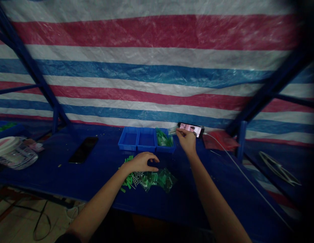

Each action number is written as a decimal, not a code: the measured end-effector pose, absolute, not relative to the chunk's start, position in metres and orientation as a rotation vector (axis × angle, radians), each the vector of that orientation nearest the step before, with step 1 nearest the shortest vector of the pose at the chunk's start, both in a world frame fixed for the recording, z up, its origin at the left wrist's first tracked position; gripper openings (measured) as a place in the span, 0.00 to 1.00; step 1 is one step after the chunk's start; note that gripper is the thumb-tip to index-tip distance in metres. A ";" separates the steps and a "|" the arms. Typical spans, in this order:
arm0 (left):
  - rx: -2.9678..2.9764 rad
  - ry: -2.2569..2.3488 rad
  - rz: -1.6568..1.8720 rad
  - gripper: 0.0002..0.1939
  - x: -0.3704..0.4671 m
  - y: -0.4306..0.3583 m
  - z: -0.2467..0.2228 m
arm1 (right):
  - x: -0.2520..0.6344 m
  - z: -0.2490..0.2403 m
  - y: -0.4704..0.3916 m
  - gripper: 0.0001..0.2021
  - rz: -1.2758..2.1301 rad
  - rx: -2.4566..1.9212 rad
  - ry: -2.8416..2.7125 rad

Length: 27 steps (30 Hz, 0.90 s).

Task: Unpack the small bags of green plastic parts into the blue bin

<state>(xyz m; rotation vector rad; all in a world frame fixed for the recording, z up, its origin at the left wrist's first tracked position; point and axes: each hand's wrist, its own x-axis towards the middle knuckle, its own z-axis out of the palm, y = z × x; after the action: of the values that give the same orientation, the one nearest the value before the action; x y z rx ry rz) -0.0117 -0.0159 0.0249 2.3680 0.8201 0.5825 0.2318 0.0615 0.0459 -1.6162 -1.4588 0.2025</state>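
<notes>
My right hand point(187, 141) is pinched on a small clear plastic bag point(172, 130) above the back right corner of the blue bins. My left hand point(142, 162) hovers over the table with thumb and fingers apart and nothing between them. Beneath and beside it lie green plastic wall plugs point(127, 182) and a heap of metal screws point(137, 179). Just to their right are filled clear bags point(167, 179) with green pieces inside. Of the three joined blue bins, the right bin point(165, 149) holds similar bags, while the left bin point(128, 147) and middle bin point(146, 148) show bare bottoms.
A lit phone point(191, 129) leans at the back, with a white cable point(232, 158) running right. Red plastic bags point(220, 141) lie beside it. On the left are a dark phone point(84, 150) and a white bucket point(15, 153). Blue frame posts flank the striped tarp point(146, 77).
</notes>
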 end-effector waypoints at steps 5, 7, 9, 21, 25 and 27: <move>2.416 0.807 0.525 0.14 -0.014 -0.013 0.022 | 0.225 0.060 0.072 0.17 0.082 -1.815 -1.649; 2.416 0.794 0.531 0.13 -0.014 -0.012 0.020 | 0.221 0.064 0.074 0.17 0.012 -1.830 -1.745; 2.414 0.787 0.525 0.11 -0.014 -0.011 0.018 | 0.216 0.066 0.076 0.18 -0.070 -1.804 -1.870; 2.373 0.791 0.506 0.11 -0.015 -0.011 0.015 | 0.199 0.078 0.075 0.28 -0.435 -1.728 -2.253; 2.404 0.772 0.496 0.16 -0.015 -0.012 0.018 | 0.196 0.074 0.076 0.32 -0.426 -1.847 -2.312; 2.425 0.755 0.476 0.19 -0.015 -0.012 0.018 | 0.195 0.071 0.078 0.34 -0.369 -1.917 -2.339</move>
<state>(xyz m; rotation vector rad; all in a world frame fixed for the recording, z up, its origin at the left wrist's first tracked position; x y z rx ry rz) -0.0151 -0.0122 0.0182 2.4247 0.7546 0.4760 0.1954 0.0782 0.0711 -1.9175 -2.3390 -0.3693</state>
